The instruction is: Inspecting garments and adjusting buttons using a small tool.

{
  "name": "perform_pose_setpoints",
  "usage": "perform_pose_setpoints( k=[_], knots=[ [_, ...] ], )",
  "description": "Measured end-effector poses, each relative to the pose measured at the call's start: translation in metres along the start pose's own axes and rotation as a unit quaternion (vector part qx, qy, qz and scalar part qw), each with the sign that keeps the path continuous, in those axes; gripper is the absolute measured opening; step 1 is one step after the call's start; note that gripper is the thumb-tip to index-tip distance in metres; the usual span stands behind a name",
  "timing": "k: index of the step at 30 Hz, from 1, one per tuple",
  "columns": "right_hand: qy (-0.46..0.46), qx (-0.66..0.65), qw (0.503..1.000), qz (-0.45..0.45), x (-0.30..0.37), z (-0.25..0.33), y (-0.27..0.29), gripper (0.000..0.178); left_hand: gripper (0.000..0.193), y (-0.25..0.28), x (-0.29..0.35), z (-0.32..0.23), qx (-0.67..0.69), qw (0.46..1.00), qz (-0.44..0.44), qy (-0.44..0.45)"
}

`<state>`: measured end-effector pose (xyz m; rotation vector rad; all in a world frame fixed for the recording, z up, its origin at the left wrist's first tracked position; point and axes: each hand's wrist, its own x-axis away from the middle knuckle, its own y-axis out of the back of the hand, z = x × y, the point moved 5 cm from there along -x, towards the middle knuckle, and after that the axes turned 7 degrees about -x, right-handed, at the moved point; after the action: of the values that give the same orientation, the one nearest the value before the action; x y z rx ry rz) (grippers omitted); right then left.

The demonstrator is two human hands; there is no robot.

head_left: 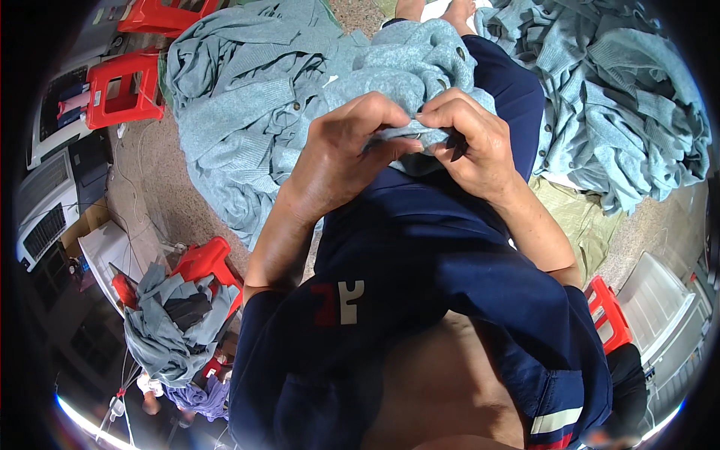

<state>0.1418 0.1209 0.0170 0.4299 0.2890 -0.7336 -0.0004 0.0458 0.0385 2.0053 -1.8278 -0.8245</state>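
Note:
A grey-blue knitted cardigan with dark buttons lies bunched over my lap. My left hand pinches a folded edge of it between thumb and fingers. Opposite, my right hand grips the same edge, its thumb tip close to the left one. A small dark, pointed object shows beneath the right fingers; its kind is too hidden to tell. Between the fingertips the cloth is stretched into a short, narrow fold.
Piles of similar grey-blue knitwear lie at the left and right, the right one on pale green sheeting. Red plastic stools stand along the left. Another stool bears more knitwear. A white plastic chair is at the right.

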Motion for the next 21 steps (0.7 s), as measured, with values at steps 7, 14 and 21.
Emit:
perform_pose_setpoints(
  k=[7, 14, 21],
  knots=[
    [0.003, -0.04, 0.995, -0.09, -0.002, 0.002, 0.001, 0.025, 0.026, 0.0, 0.0, -0.007, -0.142, 0.976, -0.082, -0.147],
    [-0.234, 0.0, 0.955, 0.18, 0.0, -0.028, -0.027, 0.046, 0.019, -0.002, 0.015, 0.031, -0.091, 0.984, -0.128, -0.084],
    [-0.158, 0.127, 0.978, 0.058, -0.158, -0.092, 0.13, 0.014, 0.005, 0.001, 0.02, 0.077, -0.053, 0.966, -0.236, 0.095]
  ],
)
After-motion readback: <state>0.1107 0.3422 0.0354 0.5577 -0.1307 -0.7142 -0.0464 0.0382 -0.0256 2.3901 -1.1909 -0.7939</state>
